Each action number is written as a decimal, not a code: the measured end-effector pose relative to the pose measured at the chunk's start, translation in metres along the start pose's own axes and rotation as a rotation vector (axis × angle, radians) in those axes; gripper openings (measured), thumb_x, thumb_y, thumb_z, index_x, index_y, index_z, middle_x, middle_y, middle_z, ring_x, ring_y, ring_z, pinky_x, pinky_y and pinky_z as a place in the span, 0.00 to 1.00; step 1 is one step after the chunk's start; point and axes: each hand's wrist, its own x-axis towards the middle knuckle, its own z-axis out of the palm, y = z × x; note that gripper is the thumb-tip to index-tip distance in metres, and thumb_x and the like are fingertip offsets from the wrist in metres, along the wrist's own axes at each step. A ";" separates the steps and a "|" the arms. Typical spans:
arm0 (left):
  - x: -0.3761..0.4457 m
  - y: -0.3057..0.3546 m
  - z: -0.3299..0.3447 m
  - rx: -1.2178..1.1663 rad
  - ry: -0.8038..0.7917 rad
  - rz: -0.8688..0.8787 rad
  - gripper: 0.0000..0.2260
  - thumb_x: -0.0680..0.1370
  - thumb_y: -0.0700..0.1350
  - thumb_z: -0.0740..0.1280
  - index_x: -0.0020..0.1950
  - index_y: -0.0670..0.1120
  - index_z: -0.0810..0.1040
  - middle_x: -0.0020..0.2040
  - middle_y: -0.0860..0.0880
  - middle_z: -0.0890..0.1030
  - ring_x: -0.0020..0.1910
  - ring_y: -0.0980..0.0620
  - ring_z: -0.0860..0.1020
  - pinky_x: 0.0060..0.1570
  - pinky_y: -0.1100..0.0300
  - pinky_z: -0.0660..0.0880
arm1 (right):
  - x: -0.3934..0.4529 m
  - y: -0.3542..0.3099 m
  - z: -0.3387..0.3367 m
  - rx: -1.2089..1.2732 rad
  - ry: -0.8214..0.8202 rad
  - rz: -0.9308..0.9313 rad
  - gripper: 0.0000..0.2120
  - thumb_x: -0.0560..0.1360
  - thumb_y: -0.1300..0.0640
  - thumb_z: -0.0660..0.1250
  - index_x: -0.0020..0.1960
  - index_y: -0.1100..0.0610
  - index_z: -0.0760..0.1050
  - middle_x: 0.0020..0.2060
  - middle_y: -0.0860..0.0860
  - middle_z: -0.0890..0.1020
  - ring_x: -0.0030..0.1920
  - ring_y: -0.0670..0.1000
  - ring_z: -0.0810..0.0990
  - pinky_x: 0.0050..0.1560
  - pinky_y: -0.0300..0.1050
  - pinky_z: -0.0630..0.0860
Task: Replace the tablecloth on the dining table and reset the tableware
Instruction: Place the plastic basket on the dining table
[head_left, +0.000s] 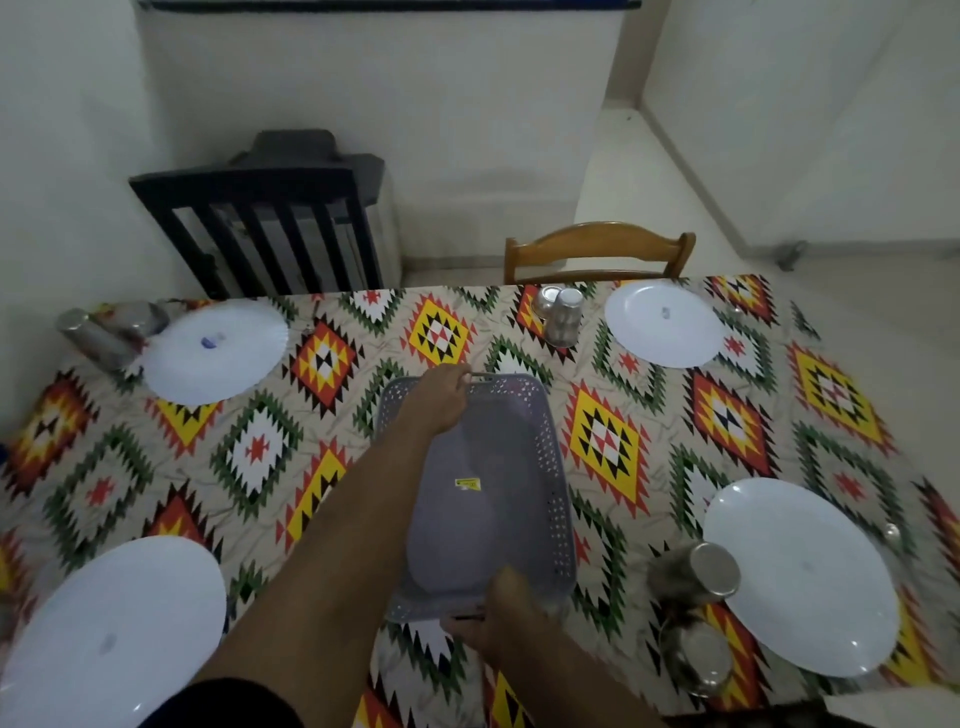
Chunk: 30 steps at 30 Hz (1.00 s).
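Both hands are gripping the grey perforated basket (493, 483) sitting mid-table on the patterned tablecloth (608, 441): left hand (436, 400) is reaching across to the far handle with fingers curling round it, right hand (501, 618) is holding the near handle, fingers wrapping under the rim (fingertips hidden, so exact hold unclear). Whether the basket is resting on the cloth or lifted off it, can't tell. Basket is showing only a small yellow sticker (467, 484) inside. 4 white plates are lying at the corners: far-left plate (215, 351), far-right plate (665, 323), near-left plate (111, 629), near-right plate (802, 577). Steel tumblers are sitting beside them: far-left tumbler (98, 338), far-centre tumbler (561, 317) just left of the far-right plate, near-right tumbler (698, 574) touching the plate edge, with a steel bowl (696, 660) just below it. A wooden chair (600, 252) and a dark slatted chair (270, 228) are standing behind the far edge.
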 end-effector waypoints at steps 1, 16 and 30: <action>0.004 -0.004 0.003 -0.007 -0.016 -0.004 0.18 0.86 0.49 0.52 0.72 0.43 0.71 0.70 0.40 0.73 0.67 0.41 0.71 0.66 0.48 0.67 | 0.002 -0.001 0.002 0.028 -0.011 -0.002 0.28 0.82 0.42 0.62 0.77 0.54 0.63 0.74 0.60 0.67 0.68 0.68 0.71 0.65 0.68 0.73; -0.017 -0.025 0.014 -0.236 0.082 -0.033 0.23 0.86 0.53 0.51 0.79 0.46 0.62 0.81 0.46 0.55 0.81 0.49 0.48 0.77 0.50 0.50 | 0.011 0.000 -0.011 -0.199 0.064 0.077 0.24 0.83 0.40 0.55 0.64 0.60 0.69 0.47 0.57 0.74 0.54 0.63 0.78 0.60 0.61 0.78; -0.225 -0.046 0.034 -0.399 0.173 -0.396 0.22 0.86 0.54 0.50 0.71 0.45 0.73 0.72 0.42 0.73 0.69 0.44 0.72 0.65 0.52 0.69 | -0.048 -0.013 0.007 -0.521 -0.193 -0.175 0.22 0.85 0.48 0.53 0.56 0.66 0.76 0.47 0.61 0.84 0.46 0.58 0.85 0.43 0.51 0.82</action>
